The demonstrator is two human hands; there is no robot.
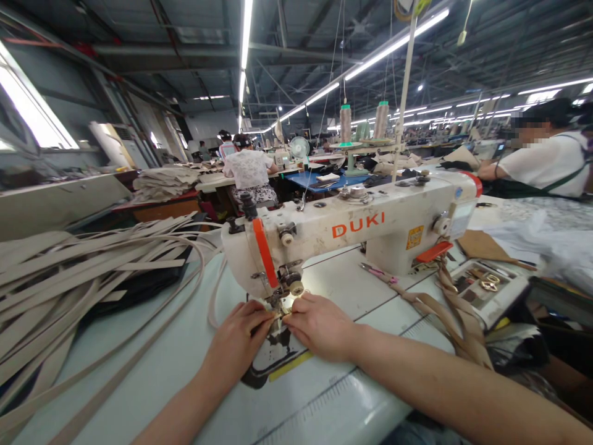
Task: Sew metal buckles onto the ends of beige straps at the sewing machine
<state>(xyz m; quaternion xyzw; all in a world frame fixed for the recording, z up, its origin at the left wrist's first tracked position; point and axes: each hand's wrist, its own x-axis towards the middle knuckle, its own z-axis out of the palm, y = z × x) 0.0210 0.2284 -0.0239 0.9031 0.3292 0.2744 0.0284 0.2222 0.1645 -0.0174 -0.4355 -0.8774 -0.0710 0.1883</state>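
Observation:
Both my hands are at the needle area of a white and orange sewing machine [319, 232] marked DUKI. My left hand [245, 327] is closed in a pinch just left of the presser foot [278, 301]. From the right, my right hand [319, 324] pinches close to the same spot, its fingers nearly meeting the left ones. Between the fingertips a little of a beige strip shows; most of it is hidden by my fingers. Behind my left hand, a beige strap [214, 300] curves on the table beside the machine head. The lamp lights the needle area.
Many loose beige straps [92, 278] are heaped at the left, some trailing across the pale table [185, 377]. To the right are tweezers [377, 272], hanging beige ribbons [456, 309] and a tray [504, 303] of metal fittings. Co-workers sit ahead and at the right.

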